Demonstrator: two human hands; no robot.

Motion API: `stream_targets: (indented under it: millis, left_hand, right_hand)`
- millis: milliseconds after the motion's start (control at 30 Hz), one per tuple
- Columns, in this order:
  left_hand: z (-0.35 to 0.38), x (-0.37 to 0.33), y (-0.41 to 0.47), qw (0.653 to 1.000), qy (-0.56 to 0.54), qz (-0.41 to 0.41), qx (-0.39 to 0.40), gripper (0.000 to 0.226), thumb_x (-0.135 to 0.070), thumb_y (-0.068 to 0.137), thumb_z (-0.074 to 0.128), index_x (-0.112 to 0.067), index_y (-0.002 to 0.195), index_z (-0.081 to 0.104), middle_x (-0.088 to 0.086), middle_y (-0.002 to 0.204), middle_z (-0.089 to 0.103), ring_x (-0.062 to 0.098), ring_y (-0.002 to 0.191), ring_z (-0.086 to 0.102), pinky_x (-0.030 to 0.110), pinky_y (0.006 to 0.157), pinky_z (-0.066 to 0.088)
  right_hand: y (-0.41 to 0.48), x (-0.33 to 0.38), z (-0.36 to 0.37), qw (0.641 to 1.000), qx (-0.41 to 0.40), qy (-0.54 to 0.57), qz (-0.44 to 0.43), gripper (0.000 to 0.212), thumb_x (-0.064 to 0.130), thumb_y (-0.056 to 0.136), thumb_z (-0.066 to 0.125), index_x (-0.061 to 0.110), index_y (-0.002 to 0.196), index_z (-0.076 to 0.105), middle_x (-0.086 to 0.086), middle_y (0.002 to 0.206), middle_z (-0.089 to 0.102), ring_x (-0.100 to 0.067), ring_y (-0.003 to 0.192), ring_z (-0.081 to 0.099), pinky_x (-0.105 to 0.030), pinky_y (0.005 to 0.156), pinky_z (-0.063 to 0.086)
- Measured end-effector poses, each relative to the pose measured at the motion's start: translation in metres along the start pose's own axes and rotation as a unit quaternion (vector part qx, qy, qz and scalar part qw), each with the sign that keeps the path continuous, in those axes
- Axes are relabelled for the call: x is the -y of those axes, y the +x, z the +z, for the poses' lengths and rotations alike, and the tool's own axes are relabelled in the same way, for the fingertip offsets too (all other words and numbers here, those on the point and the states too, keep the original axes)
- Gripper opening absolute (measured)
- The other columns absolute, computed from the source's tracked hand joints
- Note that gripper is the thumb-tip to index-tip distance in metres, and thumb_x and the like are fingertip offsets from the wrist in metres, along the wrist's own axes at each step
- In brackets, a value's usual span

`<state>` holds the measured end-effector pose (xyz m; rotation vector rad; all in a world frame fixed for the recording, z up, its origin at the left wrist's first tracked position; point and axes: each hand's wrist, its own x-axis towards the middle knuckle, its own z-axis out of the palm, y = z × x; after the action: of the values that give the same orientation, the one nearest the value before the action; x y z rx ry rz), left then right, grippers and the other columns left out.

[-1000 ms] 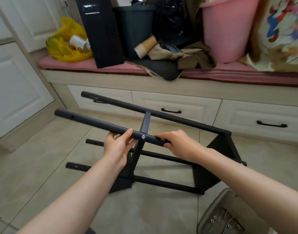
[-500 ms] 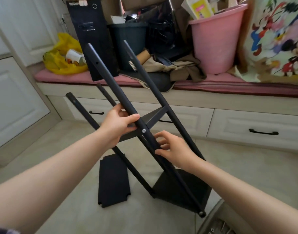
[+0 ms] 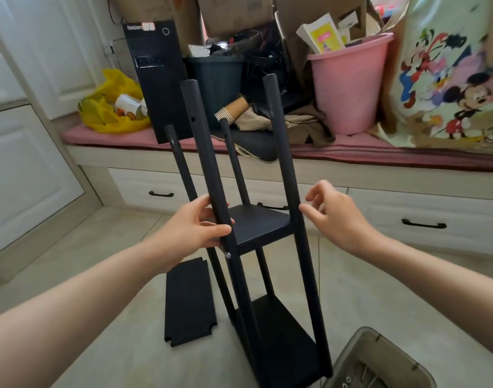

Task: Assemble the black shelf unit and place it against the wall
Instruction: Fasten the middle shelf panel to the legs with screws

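Note:
The black shelf unit stands nearly upright on the tiled floor, its several poles rising past a middle board and a bottom board. My left hand grips the near left pole just above a silver screw. My right hand hovers by the near right pole with fingers loosely spread, one fingertip close to or touching it. A loose black shelf board lies flat on the floor to the left of the unit.
Behind runs a window bench with a pink cushion, drawers below, and clutter on top: a pink bucket, a black computer tower, a yellow bag. A grey plastic box sits at the lower right. White cabinet doors stand at the left.
The shelf unit has swung from lying on its side to standing nearly upright. My right hand has let go of the pole and opened beside it.

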<state>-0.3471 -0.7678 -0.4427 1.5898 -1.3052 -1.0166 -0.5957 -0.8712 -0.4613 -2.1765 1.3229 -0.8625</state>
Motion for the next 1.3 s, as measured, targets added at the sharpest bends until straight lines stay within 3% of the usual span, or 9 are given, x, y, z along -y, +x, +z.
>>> stream_targets:
  millis: [133, 267, 433, 600, 733, 900, 1000, 1100, 1300]
  left_hand:
    - [-0.005, 0.003, -0.010, 1.000, 0.018, 0.007, 0.009, 0.047, -0.002, 0.092, 0.068, -0.022, 0.132, 0.053, 0.005, 0.114, 0.070, 0.018, 0.099, 0.073, 0.035, 0.083, 0.062]
    - [-0.006, 0.007, -0.017, 0.999, 0.023, 0.013, 0.017, 0.048, -0.001, 0.092, 0.067, -0.031, 0.128, 0.054, 0.004, 0.114, 0.070, 0.018, 0.100, 0.073, 0.037, 0.087, 0.061]
    - [-0.016, 0.012, -0.013, 1.000, 0.004, 0.015, 0.015, 0.059, 0.003, 0.095, 0.062, -0.038, 0.135, 0.050, 0.007, 0.114, 0.068, 0.019, 0.099, 0.073, 0.031, 0.083, 0.061]
    - [-0.027, 0.013, 0.001, 0.999, 0.039, 0.031, 0.011, 0.052, 0.001, 0.096, 0.061, -0.038, 0.128, 0.052, 0.002, 0.114, 0.069, 0.016, 0.100, 0.071, 0.029, 0.083, 0.060]
    - [-0.026, 0.013, 0.013, 0.997, 0.060, 0.037, 0.010, 0.045, 0.002, 0.097, 0.060, -0.035, 0.122, 0.052, 0.001, 0.114, 0.069, 0.013, 0.098, 0.071, 0.024, 0.079, 0.059]
    - [-0.015, 0.017, 0.016, 0.997, 0.076, 0.035, -0.006, 0.045, 0.005, 0.096, 0.059, -0.026, 0.128, 0.048, -0.001, 0.117, 0.067, 0.014, 0.102, 0.071, 0.034, 0.092, 0.058]
    - [-0.009, 0.025, 0.010, 0.995, 0.091, 0.030, -0.011, 0.045, 0.005, 0.096, 0.059, -0.024, 0.128, 0.048, -0.003, 0.117, 0.067, 0.011, 0.102, 0.070, 0.033, 0.094, 0.057]
    - [-0.007, 0.035, 0.002, 0.993, 0.117, 0.024, -0.025, 0.047, 0.007, 0.095, 0.059, -0.025, 0.129, 0.047, -0.005, 0.116, 0.067, 0.009, 0.102, 0.069, 0.028, 0.091, 0.055]
    - [-0.004, 0.053, -0.014, 0.985, 0.157, 0.009, -0.065, 0.052, 0.008, 0.094, 0.060, -0.023, 0.132, 0.046, 0.003, 0.116, 0.065, 0.016, 0.105, 0.065, 0.009, 0.068, 0.049]
  right_hand:
    - [0.000, 0.007, -0.008, 0.984, 0.111, 0.054, 0.127, 0.049, 0.038, 0.095, 0.062, 0.020, 0.135, 0.039, -0.002, 0.111, 0.059, -0.016, 0.097, 0.059, -0.029, 0.080, 0.049]
    - [0.011, 0.026, -0.001, 0.965, 0.157, 0.147, 0.152, 0.053, 0.022, 0.100, 0.057, 0.018, 0.147, 0.035, -0.006, 0.129, 0.060, -0.021, 0.110, 0.061, -0.032, 0.090, 0.053]
    - [0.012, 0.031, 0.007, 0.968, 0.138, 0.163, 0.130, 0.043, 0.014, 0.101, 0.055, 0.018, 0.141, 0.041, -0.007, 0.121, 0.064, -0.021, 0.104, 0.066, -0.037, 0.088, 0.058]
    - [0.006, 0.028, 0.015, 0.970, 0.105, 0.185, 0.114, 0.027, 0.018, 0.100, 0.056, 0.028, 0.123, 0.045, -0.004, 0.115, 0.063, -0.016, 0.097, 0.067, -0.033, 0.081, 0.061]
    - [0.001, 0.022, 0.014, 0.972, 0.094, 0.183, 0.113, 0.029, 0.019, 0.099, 0.058, 0.028, 0.124, 0.046, -0.002, 0.116, 0.061, -0.017, 0.101, 0.066, -0.032, 0.080, 0.061]
    - [-0.008, 0.017, 0.008, 0.965, 0.117, 0.212, 0.105, 0.028, 0.014, 0.097, 0.061, 0.035, 0.110, 0.049, 0.000, 0.113, 0.062, -0.017, 0.104, 0.065, -0.035, 0.080, 0.062]
    - [-0.017, 0.015, 0.007, 0.958, 0.138, 0.226, 0.115, 0.035, 0.009, 0.095, 0.064, 0.035, 0.114, 0.051, -0.004, 0.111, 0.065, -0.019, 0.101, 0.068, -0.035, 0.079, 0.062]
    - [-0.024, 0.017, 0.009, 0.953, 0.178, 0.217, 0.111, 0.041, 0.004, 0.092, 0.066, 0.034, 0.117, 0.053, -0.005, 0.107, 0.068, -0.018, 0.097, 0.070, -0.030, 0.074, 0.061]
    - [-0.035, 0.024, 0.013, 0.957, 0.212, 0.175, 0.098, 0.018, 0.003, 0.089, 0.069, 0.013, 0.101, 0.061, -0.005, 0.102, 0.072, -0.019, 0.097, 0.070, -0.035, 0.083, 0.061]
